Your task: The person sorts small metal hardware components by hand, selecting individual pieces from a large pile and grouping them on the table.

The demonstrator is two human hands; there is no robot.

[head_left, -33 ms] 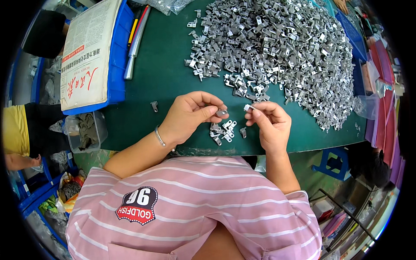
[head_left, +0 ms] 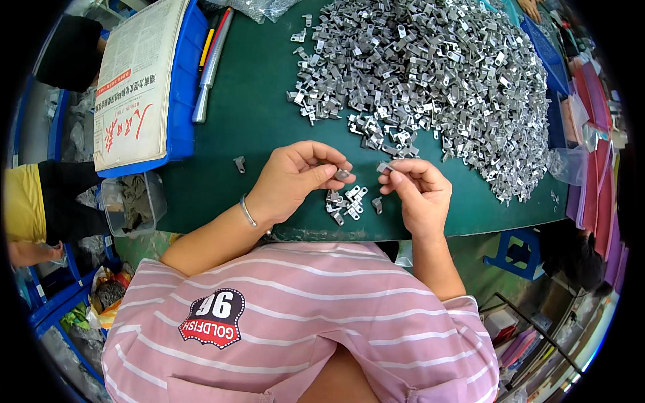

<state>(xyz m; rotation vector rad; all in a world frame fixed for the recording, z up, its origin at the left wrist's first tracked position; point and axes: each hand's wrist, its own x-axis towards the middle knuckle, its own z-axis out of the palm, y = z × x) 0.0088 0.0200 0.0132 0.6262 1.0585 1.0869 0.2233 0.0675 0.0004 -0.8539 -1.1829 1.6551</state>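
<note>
My left hand point(head_left: 290, 176) pinches a small bent metal bracket point(head_left: 342, 174) between thumb and fingertips. Across a short gap, my right hand point(head_left: 423, 191) grips another metal bracket point(head_left: 385, 168) by its fingertips. Both hands are just above the green table, near its front edge. Below and between them lies a small cluster of loose brackets point(head_left: 345, 203), with a single bracket point(head_left: 377, 205) apart on its right. One more bracket point(head_left: 239, 164) rests alone left of my left hand. Beyond my hands spreads a large heap of similar grey brackets point(head_left: 430, 80).
At the left of the green table point(head_left: 255, 80) stands a blue bin point(head_left: 185, 94) with newspapers point(head_left: 134, 87) on it, beside pens and a silver tool point(head_left: 205, 94). A clear plastic box point(head_left: 158, 198) sits below. A blue stool point(head_left: 514, 254) is at right; people are nearby.
The bracket in my right hand has turned slightly, its bright face now greyer. The bracket in my left hand has tilted a little. Both hands stay in place.
</note>
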